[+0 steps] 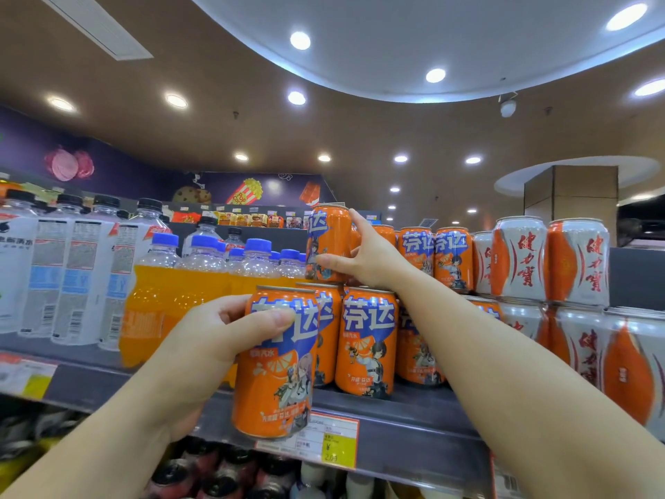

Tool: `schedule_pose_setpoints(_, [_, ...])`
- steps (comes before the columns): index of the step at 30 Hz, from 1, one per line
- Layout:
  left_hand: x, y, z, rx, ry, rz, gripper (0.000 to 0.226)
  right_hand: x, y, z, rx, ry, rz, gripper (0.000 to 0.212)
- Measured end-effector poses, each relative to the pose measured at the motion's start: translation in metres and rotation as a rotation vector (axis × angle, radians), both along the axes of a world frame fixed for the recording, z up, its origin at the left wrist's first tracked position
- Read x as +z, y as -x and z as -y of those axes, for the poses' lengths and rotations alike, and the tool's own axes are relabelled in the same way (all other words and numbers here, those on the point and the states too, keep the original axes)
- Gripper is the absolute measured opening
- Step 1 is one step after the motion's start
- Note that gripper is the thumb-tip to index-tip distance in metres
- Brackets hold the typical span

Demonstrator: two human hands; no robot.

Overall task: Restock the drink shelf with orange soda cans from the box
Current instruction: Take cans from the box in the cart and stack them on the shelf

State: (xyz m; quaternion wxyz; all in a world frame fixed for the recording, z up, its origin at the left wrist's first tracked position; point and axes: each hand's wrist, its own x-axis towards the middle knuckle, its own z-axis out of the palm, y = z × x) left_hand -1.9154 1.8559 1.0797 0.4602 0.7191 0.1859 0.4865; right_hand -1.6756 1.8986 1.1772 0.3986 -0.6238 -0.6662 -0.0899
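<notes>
The head view looks up at a drink shelf [396,426] stocked in two tiers; the right hand [360,259] reaches to the upper tier, thumb and fingers curled round an orange soda can [328,243] that stands upright on top of the lower row, at the left end of the upper orange cans [435,257]; whether that can is fully seated or just short of it I cannot tell, since the hand hides its foot; the left hand [208,340] grips a second orange can [277,361] round its upper body, thumb across the label, held upright in front of the shelf edge and not resting on it; lower-tier orange cans [367,340] stand just behind it; silver-and-orange cans [575,261] fill the right of the shelf, and orange soda bottles [201,282] and white-labelled bottles [72,271] the left; a price tag [324,441] hangs on the shelf edge below; the box itself is out of sight; the step in hand looks like stacking the top tier, with one can being set down and the next waiting; the next move, as I judge it, calls for the right hand to let go only once its can sits square on the rims beneath, then for the left-hand can to go into a free place beside it, lowered straight so the stack is not nudged.
</notes>
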Motion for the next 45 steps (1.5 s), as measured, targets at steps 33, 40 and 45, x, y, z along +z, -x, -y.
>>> schedule_pose_setpoints(33, [-0.007,-0.057,0.021,-0.066,-0.277,-0.096,0.069,-0.016,0.005,0.197,0.18,0.15,-0.182,0.075])
schedule_pose_setpoints(40, [-0.024,-0.05,0.0,0.002,-0.438,-0.254,0.085,0.034,-0.019,0.151,0.094,-0.021,-0.25,0.071])
schedule_pose_setpoints(45, [-0.028,-0.046,-0.006,0.012,-0.459,-0.244,0.088,0.038,-0.026,0.098,0.068,-0.054,-0.248,0.076])
